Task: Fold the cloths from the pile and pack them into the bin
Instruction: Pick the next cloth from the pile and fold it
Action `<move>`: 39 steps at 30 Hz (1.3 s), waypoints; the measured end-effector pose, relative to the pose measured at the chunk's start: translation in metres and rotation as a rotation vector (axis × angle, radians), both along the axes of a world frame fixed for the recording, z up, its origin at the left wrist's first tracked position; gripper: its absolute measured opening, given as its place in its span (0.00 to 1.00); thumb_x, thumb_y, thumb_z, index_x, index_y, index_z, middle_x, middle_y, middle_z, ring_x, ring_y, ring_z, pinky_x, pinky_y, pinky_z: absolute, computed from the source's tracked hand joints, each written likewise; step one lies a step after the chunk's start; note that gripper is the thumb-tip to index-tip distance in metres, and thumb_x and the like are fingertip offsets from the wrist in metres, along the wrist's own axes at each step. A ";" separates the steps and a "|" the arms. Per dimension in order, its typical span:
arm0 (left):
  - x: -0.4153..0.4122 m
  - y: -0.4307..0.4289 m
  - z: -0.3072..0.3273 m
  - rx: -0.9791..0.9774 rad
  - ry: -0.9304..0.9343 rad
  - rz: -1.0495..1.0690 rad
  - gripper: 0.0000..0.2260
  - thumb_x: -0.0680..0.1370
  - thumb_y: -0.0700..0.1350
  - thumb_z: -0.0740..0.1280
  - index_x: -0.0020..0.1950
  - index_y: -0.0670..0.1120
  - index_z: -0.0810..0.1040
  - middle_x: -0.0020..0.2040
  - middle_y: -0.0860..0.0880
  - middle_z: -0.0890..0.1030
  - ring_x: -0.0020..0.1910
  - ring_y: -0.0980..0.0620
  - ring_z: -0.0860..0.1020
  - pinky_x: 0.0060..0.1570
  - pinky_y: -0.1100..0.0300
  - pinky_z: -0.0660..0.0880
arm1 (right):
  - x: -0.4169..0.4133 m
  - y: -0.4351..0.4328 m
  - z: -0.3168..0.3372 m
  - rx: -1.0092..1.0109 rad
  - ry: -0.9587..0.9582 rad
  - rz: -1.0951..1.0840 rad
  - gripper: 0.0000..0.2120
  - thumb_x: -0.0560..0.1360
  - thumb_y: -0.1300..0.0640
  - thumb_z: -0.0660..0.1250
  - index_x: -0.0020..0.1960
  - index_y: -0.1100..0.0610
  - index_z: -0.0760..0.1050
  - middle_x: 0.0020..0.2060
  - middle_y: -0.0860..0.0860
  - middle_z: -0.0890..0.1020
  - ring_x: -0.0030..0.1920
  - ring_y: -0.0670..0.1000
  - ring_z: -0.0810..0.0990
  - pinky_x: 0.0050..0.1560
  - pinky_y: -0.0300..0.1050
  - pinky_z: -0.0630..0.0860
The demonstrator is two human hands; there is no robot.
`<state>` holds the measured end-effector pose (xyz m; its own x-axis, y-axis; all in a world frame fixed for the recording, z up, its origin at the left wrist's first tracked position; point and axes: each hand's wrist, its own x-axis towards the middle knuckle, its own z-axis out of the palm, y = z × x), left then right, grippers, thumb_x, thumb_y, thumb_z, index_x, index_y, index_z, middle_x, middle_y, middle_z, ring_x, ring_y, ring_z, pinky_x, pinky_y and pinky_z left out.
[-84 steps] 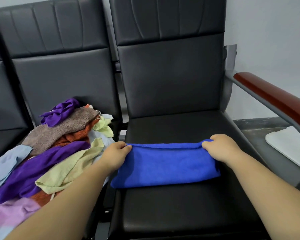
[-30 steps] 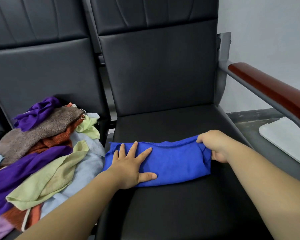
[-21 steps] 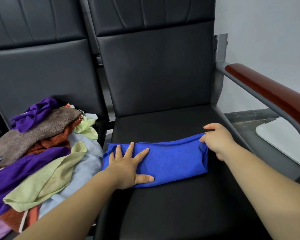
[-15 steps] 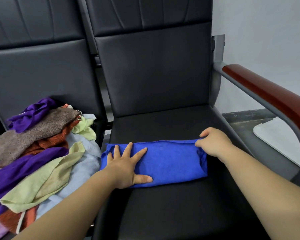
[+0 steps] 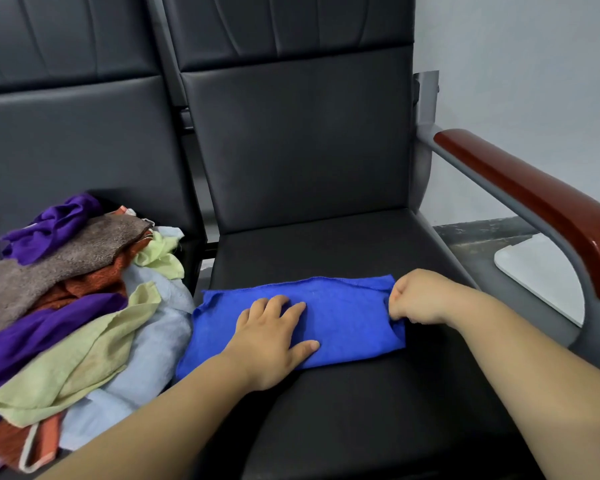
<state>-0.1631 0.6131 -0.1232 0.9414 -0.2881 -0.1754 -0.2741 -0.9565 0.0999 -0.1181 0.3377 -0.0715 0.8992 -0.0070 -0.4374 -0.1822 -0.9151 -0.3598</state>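
A blue cloth, folded into a long strip, lies flat across the black seat of the right chair. My left hand presses flat on the strip's middle left, fingers spread. My right hand is at the strip's right end, its fingers curled and pinching the cloth's edge. The pile of unfolded cloths, in purple, brown, orange, pale green and light blue, covers the left chair's seat. No bin is in view.
A red-brown armrest on a grey frame borders the right chair. Beyond it, on the dark floor, lies a white flat object. Black backrests rise behind both seats.
My left hand went from gripping the cloth's left end to pressing flat on it, then slid a little right. My right hand laid the raised right end down flat and still pinches it.
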 end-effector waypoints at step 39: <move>-0.025 -0.038 -0.005 -0.006 0.014 -0.106 0.41 0.69 0.68 0.33 0.82 0.60 0.49 0.83 0.54 0.50 0.82 0.49 0.46 0.79 0.52 0.46 | -0.040 -0.036 0.008 0.074 0.143 0.035 0.08 0.69 0.59 0.67 0.46 0.52 0.83 0.42 0.54 0.88 0.37 0.50 0.81 0.42 0.43 0.76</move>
